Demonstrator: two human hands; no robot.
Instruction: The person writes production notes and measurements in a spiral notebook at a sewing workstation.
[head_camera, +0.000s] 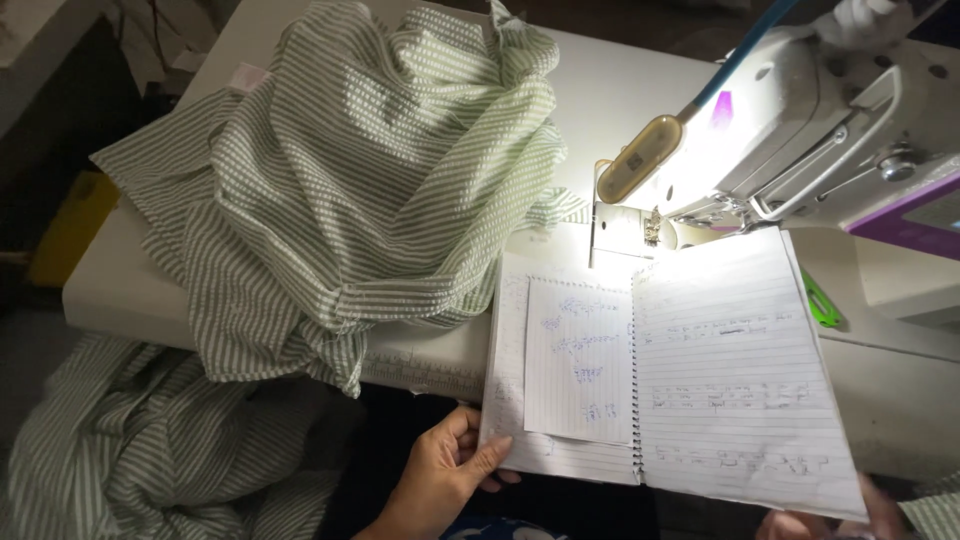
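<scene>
1. Left hand (440, 480), low in the frame just left of centre, had its grip pinched on the bottom left corner of the open spiral notebook (660, 380), thumb on top of the page and fingers curled underneath.
2. Right hand (880, 515) showed only as a sliver at the bottom right edge, under the notebook's right corner; whether its grip was pressed shut or spread could not be told.
3. Holding the book well looked, as a judgement, like a matter of keeping both corners supported so the pages stayed flat and level under the lamp (640, 160), with the thumb kept off the written lines.
4. At the upper left and centre of the frame, a heap of green-and-white striped fabric (380, 180) lay bunched on the white worktop (120, 280), spilling over its front edge.
5. The notebook sat right of centre, part resting on the worktop edge below the sewing machine (830, 130). It was lined, white, wire-bound down the middle, with faint handwriting on both pages.
6. A smaller loose lined sheet (580, 370) lay on the left page, also written on.
7. At the right, the lamp lit the right page brightly.
</scene>
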